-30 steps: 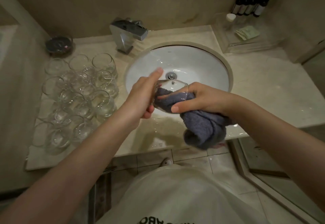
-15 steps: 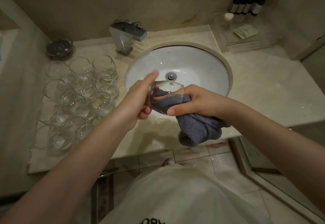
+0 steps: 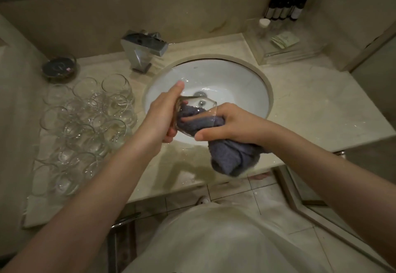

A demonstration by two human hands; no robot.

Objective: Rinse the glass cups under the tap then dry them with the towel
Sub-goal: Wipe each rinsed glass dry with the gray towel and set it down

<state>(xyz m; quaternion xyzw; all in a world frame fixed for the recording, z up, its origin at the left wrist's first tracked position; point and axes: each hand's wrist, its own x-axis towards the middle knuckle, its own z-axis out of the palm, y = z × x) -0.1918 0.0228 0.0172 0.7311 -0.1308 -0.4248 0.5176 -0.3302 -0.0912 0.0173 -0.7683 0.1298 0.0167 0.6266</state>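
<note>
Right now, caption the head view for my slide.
Left hand holds a glass cup over the sink while right hand wipes inside with grey towel.

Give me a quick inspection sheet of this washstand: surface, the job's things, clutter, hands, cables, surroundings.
Surface: pale stone counter, wet patch in front of the white basin.
Job's things: one glass cup tilted over the basin, grey towel stuffed inside it; many clear glasses standing left of the basin; tap behind, no water seen running.
Clutter: dark round dish, clear tray with dark bottles.
Hands: left hand holds the cup; right hand grips the towel.
Cables: nothing seen.
Surroundings: tiled floor, beige wall.
</note>
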